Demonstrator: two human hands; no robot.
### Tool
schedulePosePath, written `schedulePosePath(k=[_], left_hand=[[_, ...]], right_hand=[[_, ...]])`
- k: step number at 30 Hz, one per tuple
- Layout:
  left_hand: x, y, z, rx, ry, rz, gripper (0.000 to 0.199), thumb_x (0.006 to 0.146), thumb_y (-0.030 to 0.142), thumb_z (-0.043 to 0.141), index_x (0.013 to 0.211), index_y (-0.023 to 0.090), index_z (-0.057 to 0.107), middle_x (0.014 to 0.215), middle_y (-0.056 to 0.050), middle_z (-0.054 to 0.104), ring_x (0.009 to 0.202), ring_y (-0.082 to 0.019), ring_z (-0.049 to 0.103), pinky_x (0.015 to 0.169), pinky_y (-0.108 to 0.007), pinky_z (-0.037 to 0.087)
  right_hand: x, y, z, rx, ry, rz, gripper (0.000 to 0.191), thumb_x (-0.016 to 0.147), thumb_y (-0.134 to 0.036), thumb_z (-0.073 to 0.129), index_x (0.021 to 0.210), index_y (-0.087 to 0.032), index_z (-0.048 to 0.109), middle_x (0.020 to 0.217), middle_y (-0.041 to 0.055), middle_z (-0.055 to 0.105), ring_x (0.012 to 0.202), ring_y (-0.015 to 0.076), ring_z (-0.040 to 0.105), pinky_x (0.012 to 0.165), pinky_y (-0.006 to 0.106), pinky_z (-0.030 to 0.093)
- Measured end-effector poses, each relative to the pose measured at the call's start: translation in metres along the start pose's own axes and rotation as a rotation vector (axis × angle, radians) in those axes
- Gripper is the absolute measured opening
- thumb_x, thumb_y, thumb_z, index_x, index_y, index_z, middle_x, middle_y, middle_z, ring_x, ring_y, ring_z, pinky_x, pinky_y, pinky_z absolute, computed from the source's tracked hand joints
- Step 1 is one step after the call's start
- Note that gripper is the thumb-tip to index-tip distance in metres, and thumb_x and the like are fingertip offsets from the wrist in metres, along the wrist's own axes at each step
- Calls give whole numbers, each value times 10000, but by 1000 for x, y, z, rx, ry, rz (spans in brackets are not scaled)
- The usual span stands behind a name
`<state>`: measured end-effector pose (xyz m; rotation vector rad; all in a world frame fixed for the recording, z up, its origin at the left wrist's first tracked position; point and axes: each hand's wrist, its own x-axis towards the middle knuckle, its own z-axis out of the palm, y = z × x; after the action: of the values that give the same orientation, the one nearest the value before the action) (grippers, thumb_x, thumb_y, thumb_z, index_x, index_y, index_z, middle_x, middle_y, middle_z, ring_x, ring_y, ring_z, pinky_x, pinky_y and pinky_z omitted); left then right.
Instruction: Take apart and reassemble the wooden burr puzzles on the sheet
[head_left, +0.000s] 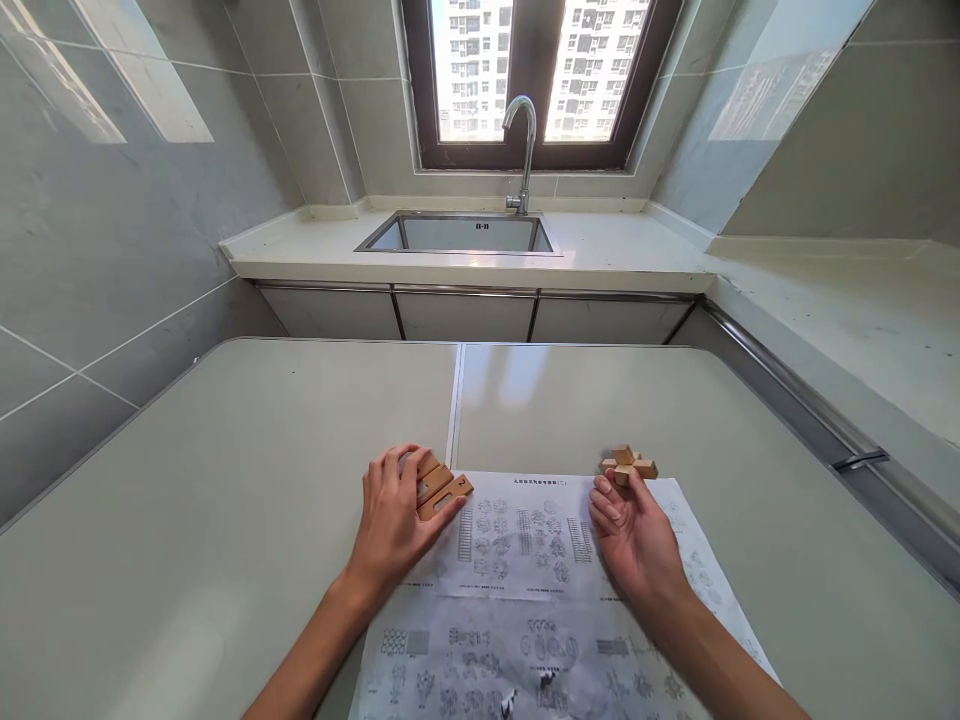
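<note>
Left hand (397, 515): grip spread over flat wooden pieces (442, 487) at the instruction sheet's (517, 590) top-left corner
Right hand (637, 530): grip pinching an interlocking wooden block (628, 466) near the sheet's far edge
Tabletop (225, 500): beneath the sheet

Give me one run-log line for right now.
left hand: around wooden slats | right hand: holding wooden cross | printed sheet: on table

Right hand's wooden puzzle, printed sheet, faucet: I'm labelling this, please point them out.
Wooden puzzle (624, 457): head view, upper block.
Printed sheet (517, 590): head view, middle of paper.
Faucet (530, 150): head view, upright neck.
</note>
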<state>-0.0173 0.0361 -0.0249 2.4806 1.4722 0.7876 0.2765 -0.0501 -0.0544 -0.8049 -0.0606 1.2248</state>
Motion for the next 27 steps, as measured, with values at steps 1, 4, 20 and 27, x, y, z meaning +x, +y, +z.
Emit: schedulePosePath(k=[1, 4, 20, 27], left_hand=[[1, -3, -1, 9, -18, -17, 623, 904, 615, 728, 1352, 220, 550, 1384, -157, 571, 1304, -395, 494, 1082, -568, 442], [2, -8, -5, 17, -80, -70, 717, 847, 699, 738, 1339, 208, 560, 1349, -156, 594, 1224, -387, 539, 1016, -547, 481], [4, 6, -15, -184, -139, -198, 339, 1037, 470, 528, 1215, 207, 647, 1061, -94, 761, 863, -255, 748, 744, -393, 614], [-5, 25, -5, -424, -317, 13, 242, 1068, 337, 472, 1252, 242, 598, 1048, -57, 746, 829, -186, 729, 721, -315, 610]], right_hand=[[0, -2, 0, 6, 3, 0, 198, 975, -368, 689, 889, -219, 590, 757, -31, 531, 488, 78, 418, 391, 172, 457], [-1, -7, 0, 28, 13, -12, 172, 961, -331, 673, 866, -217, 587, 738, -31, 527, 486, 81, 413, 392, 171, 454], [-10, -4, 11, -132, -12, -21, 229, 931, -427, 663, 886, -224, 567, 710, -48, 537, 460, 78, 420, 399, 181, 386], [-32, 8, 24, -1002, -423, -234, 206, 1011, -407, 617, 922, -221, 611, 855, 17, 609, 711, 167, 561, 627, 282, 496]])
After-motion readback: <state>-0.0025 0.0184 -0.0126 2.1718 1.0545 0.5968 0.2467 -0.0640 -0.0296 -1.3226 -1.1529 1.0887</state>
